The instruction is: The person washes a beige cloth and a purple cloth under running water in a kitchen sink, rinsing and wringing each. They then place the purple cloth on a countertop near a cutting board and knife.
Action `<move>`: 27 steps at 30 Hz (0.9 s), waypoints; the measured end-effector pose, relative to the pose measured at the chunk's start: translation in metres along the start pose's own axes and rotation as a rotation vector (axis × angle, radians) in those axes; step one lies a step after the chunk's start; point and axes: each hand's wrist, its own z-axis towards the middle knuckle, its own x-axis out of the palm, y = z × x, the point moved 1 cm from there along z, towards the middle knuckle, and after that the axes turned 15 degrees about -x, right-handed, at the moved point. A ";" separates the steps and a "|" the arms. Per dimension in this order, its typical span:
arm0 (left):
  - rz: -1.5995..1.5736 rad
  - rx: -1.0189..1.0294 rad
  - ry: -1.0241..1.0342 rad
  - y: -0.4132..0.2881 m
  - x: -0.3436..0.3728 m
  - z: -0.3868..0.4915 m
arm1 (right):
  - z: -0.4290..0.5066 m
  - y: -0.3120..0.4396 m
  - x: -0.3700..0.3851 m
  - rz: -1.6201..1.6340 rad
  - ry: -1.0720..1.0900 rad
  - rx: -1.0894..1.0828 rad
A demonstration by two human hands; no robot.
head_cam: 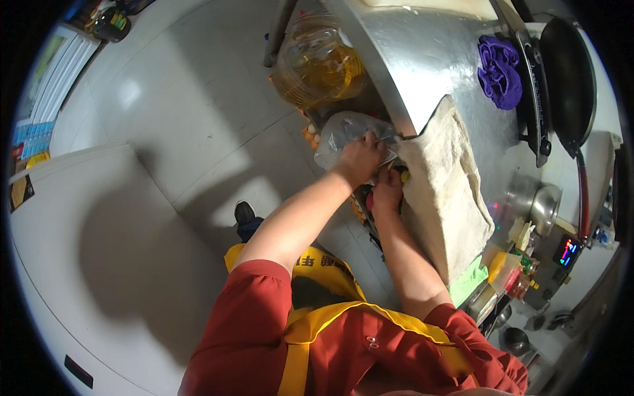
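Note:
A clear plastic bag (337, 136) bulges below the edge of the steel counter (396, 94). My left hand (364, 156) grips its gathered side with curled fingers. Close below, my right hand (389, 190) pinches at the bag's bunched edge, its fingertips partly hidden. Beside the right wrist a small red thing (369, 201) shows, too covered to identify. A beige cloth (441, 193) drapes over the counter edge, right next to both hands. Egg trays with eggs (312, 131) lie beneath the bag, mostly hidden by it.
A large clear jug of yellow oil (322, 69) stands beyond the bag. On the counter lies a purple cloth (499, 72), near a black frying pan (567, 84). Steel bowls (546, 208) and a green cloth (468, 282) sit at right. A white cabinet (99, 257) occupies the left.

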 end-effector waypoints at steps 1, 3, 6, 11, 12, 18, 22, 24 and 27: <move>0.046 0.064 0.021 -0.002 0.007 0.014 | 0.003 -0.007 0.001 -0.034 -0.025 -0.027; 0.005 0.055 0.109 -0.001 0.019 0.040 | -0.003 -0.016 0.002 -0.099 -0.079 -0.086; 0.132 0.097 0.186 -0.002 0.036 0.057 | -0.045 -0.009 -0.006 -0.405 0.276 -0.203; 0.225 0.051 0.208 0.004 0.046 0.060 | -0.126 0.045 -0.046 0.008 0.640 0.140; 0.238 0.034 0.210 0.007 0.044 0.059 | -0.130 0.063 -0.058 0.029 0.667 -0.073; 0.248 -0.123 0.168 0.029 0.005 0.042 | -0.125 0.186 -0.130 0.304 1.142 0.338; 0.120 -0.278 0.065 0.036 -0.041 -0.020 | -0.098 0.270 -0.188 0.637 1.310 0.074; 0.080 -0.369 0.063 0.043 -0.069 -0.071 | -0.068 0.310 -0.213 0.642 1.146 -0.106; 0.313 -0.599 0.172 0.064 -0.119 -0.157 | 0.006 0.361 -0.230 0.188 0.679 -0.302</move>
